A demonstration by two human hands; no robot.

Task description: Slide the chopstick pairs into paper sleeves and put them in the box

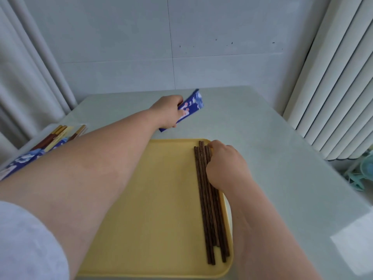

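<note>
Presently, left hand (168,112) pinching blue paper sleeve (192,105) above table (262,128) beyond yellow tray (151,188); right hand (226,166) curled over brown chopsticks (207,215) lying along tray's right edge; box (83,126) with more chopsticks at far left.

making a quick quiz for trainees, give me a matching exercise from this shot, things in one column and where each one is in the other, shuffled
Things
1. blue paper sleeve
2. dark chopsticks
3. yellow tray
4. sleeved chopsticks

Places
A. far left of the table
B. along the tray's right side
C. in the left hand, beyond the tray
D. on the table, nearest the person

Pairs: 1-C, 2-B, 3-D, 4-A
</note>
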